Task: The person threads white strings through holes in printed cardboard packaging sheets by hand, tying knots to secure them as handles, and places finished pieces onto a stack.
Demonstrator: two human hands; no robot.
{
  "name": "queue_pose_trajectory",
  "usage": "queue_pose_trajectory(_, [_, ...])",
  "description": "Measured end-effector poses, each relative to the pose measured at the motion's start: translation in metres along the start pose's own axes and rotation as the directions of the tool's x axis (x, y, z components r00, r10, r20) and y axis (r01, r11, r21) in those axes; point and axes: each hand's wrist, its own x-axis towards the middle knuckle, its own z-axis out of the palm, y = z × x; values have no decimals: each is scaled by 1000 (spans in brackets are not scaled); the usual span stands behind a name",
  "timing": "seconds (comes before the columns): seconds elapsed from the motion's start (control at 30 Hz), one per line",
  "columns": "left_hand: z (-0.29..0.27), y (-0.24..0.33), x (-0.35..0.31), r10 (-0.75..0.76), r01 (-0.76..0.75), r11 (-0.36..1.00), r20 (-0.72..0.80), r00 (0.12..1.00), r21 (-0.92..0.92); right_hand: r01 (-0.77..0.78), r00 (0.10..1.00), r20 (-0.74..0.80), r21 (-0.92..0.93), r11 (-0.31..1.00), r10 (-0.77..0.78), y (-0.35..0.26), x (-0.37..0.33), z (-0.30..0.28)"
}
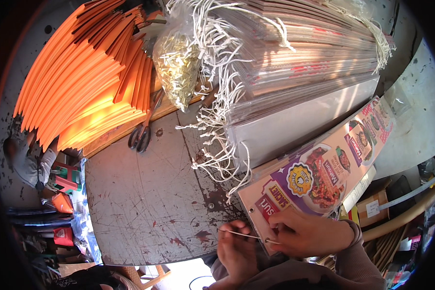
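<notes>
A long printed card (304, 181) with food pictures lies slanted at the table's front right, its near left corner at my hands. One metal eyelet shows at its left end, and a second sits lower, between my hands. A thin white cord (239, 234) runs through that lower eyelet. My left hand (236, 256) is closed on the cord left of the card, fingers curled. My right hand (311, 235) lies over the card's near edge, with thumb and fingers pinched on the cord just right of the eyelet.
Behind the card stands a thick stack of plastic-covered cards (299, 63) with knotted white cords (220, 116) hanging off its ends. A bag of small metallic pieces (176, 67), black-handled scissors (140, 137) and fanned orange sheets (82, 77) lie farther left on the scratched grey table (150, 208).
</notes>
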Motion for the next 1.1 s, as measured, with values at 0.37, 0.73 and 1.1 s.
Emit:
queue_pose_trajectory(0.37, [-10,20,16,305,-340,895,160,939,288,363,830,-558,551,752,7,49,-55,-20])
queue_pose_trajectory(0.73, [-20,23,15,364,-590,47,536,762,806,815,521,-616,564,-131,591,58,-102,-48])
queue_pose_trajectory(1.1, [7,36,32,239,-498,238,447,862,834,314,584,-786,447,837,201,33,-52,-51])
